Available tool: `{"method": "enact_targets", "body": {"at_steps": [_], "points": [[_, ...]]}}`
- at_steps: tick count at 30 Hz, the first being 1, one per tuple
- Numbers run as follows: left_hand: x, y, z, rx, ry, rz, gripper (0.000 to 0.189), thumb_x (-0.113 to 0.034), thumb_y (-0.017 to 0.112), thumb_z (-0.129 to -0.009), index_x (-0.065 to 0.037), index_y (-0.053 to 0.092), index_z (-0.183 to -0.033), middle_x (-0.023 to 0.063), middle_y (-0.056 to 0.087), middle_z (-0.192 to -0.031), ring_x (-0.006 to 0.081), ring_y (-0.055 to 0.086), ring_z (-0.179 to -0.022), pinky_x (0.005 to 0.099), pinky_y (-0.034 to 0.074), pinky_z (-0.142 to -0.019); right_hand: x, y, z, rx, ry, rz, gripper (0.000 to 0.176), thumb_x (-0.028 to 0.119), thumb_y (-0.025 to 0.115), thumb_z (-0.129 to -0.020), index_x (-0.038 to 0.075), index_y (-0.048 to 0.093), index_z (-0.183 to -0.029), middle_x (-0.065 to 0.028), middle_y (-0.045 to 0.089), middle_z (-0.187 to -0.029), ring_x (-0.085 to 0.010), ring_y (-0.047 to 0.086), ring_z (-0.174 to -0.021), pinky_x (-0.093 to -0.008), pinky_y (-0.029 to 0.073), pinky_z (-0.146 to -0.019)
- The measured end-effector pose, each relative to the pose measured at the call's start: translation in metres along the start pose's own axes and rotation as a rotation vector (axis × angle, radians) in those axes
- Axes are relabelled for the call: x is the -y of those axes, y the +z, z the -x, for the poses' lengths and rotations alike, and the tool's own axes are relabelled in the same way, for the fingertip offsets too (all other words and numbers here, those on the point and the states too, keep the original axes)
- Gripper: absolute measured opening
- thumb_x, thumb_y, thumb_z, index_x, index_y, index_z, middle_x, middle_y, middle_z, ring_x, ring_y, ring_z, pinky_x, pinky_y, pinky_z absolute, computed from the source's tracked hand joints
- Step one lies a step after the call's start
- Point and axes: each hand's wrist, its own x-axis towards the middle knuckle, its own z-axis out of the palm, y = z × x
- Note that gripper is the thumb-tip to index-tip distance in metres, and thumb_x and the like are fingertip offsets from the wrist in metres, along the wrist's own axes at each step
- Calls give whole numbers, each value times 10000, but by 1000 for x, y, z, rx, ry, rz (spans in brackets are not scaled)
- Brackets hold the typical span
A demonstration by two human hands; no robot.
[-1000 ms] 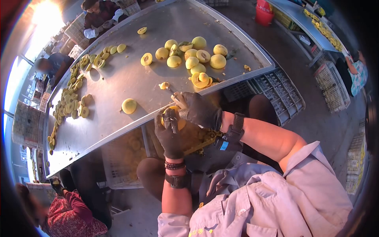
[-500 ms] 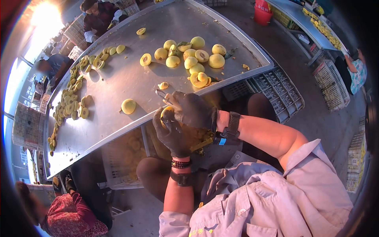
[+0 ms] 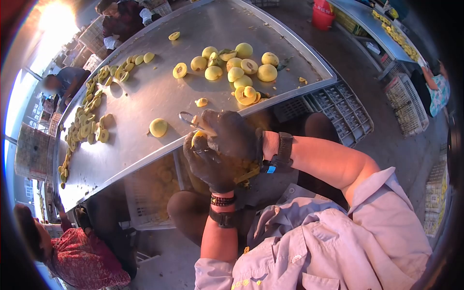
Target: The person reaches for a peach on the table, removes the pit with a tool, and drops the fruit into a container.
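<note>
Head view: at the near edge of the steel table, the gloved left hand wraps its fingers around a yellow fruit. The gloved right hand, fingers closed on a loop-ended tool, presses against it. The fruit looks light, soft and probably slippery, best cupped round its sides. 1 pile lies far right.

Harsh top-left sun glare, long shadows, heavy fisheye warp, dark vignetted corners.
</note>
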Motion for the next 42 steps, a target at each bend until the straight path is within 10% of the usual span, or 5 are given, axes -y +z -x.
{"method": "enact_targets", "body": {"at_steps": [11,19,26,31,42], "points": [[-13,3,0,-20,144,-116,284,-69,481,-946,10,498,-1218,111,583,-1084,183,568,-976,297,448,-887,15,-14,-3,42,192,-52,375,112,626,-738,-12,531,-1079,-215,599,-988,-374,593,-860,-420,480,-735],[-1,0,1,109,-270,366,271,-262,528,-955,-19,558,-1070,45,563,-924,145,551,-818,261,473,-778,3,-38,-3,-119,-323,555,276,178,597,-717,42,607,-958,-172,547,-1170,-292,535,-1041,-371,503,-692],[29,-13,-8,254,-354,469,321,-237,556,-932,-4,534,-1152,94,587,-1048,180,572,-949,307,477,-839,26,-42,49,316,326,427,271,232,575,-836,14,550,-996,-198,652,-807,-346,647,-758,-443,498,-636],[23,-11,-8,269,452,-243,441,-107,655,-845,-9,480,-1237,107,584,-1080,225,576,-960,322,484,-835,29,-31,42,287,335,442,262,239,555,-853,25,555,-1004,-184,659,-774,-348,652,-748,-436,512,-659],[35,-11,-4,160,570,-476,352,-46,559,-902,-22,483,-1245,125,588,-987,251,578,-858,349,493,-746,40,-27,34,537,465,371,243,162,522,-856,35,558,-1060,-200,657,-928,-347,646,-876,-427,513,-728]]}}
